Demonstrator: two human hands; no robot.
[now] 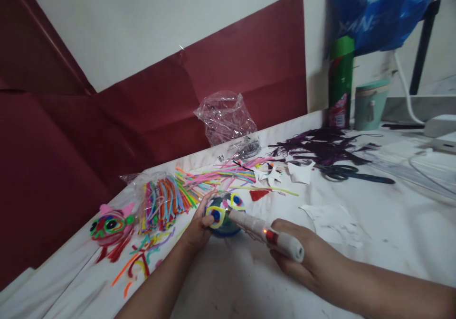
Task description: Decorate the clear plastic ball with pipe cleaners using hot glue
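My left hand [198, 228] grips a blue ball-shaped craft [223, 211] with yellow-ringed paper eyes, resting on the white table [374, 243]. My right hand [302, 257] is closed around a white glue gun [265, 231] with a red light showing. The gun's nozzle touches the craft near its left eye. Just behind the craft lie several coloured foam strips [185, 188], some in a clear bag.
A finished red and green craft face [112, 226] lies at the left. Black scissors [347, 173], purple scraps [320, 145] and white paper cut-outs [301, 172] lie at the right. A crumpled clear bag [226, 117], a green spray can [340, 84] and a teal cup [370, 104] stand behind.
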